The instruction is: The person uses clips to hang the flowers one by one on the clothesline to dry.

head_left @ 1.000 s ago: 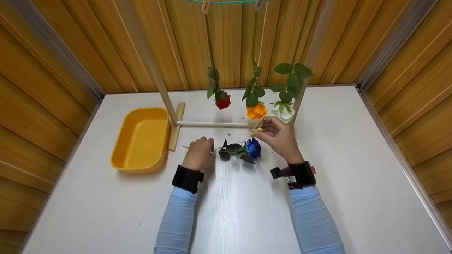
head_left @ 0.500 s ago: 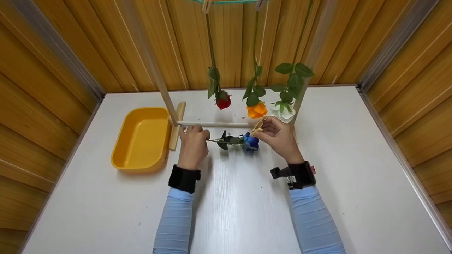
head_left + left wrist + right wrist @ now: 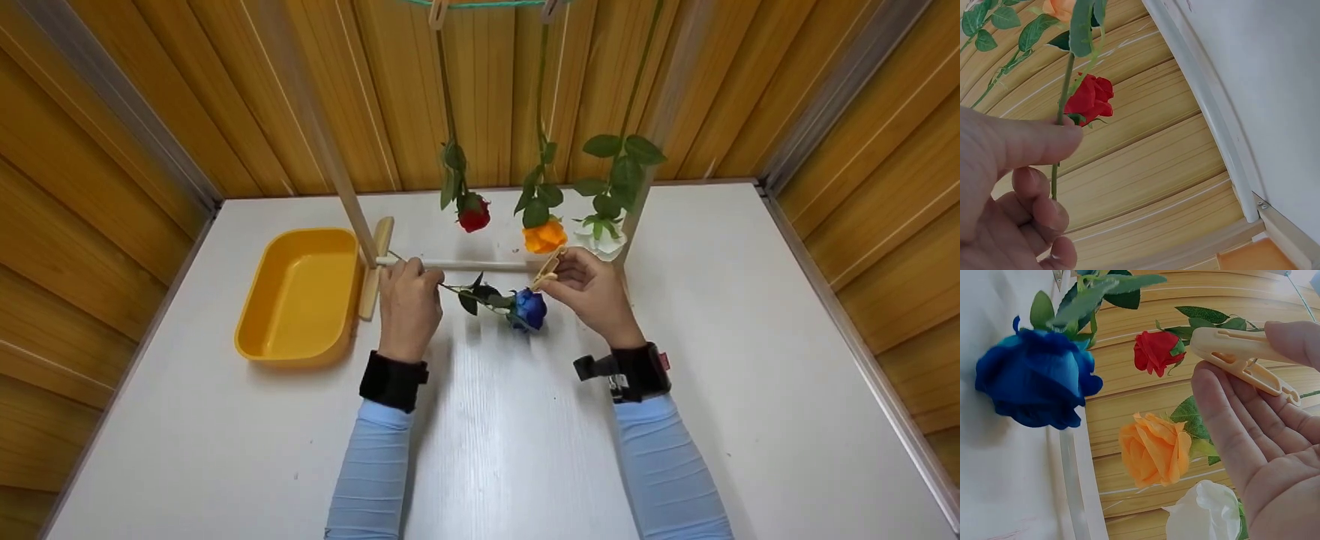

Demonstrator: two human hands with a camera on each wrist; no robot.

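A blue rose (image 3: 529, 309) with dark green leaves lies slantwise over the white table, its bloom toward the right. My left hand (image 3: 410, 309) pinches its stem (image 3: 1064, 90) between thumb and fingers, as the left wrist view shows. In my right hand (image 3: 594, 289) I hold a cream clothespin (image 3: 1241, 354) between thumb and fingers, just above the blue bloom. Behind the hands, a red rose (image 3: 473, 215), an orange rose (image 3: 545, 235) and a white rose (image 3: 600, 237) hang head down. My right fingers partly cover the white one.
A yellow basin (image 3: 300, 352) stands left of my left hand. A wooden frame with a low crossbar (image 3: 465, 265) and side posts rises behind the hands. Clothespins (image 3: 439, 13) sit on a green line (image 3: 495, 4) at the top.
My left hand has moved away from me and slightly left, carrying the blue rose by its stem; the stem now slants with the bloom nearer me. The right hand has stayed put with the clothespin.
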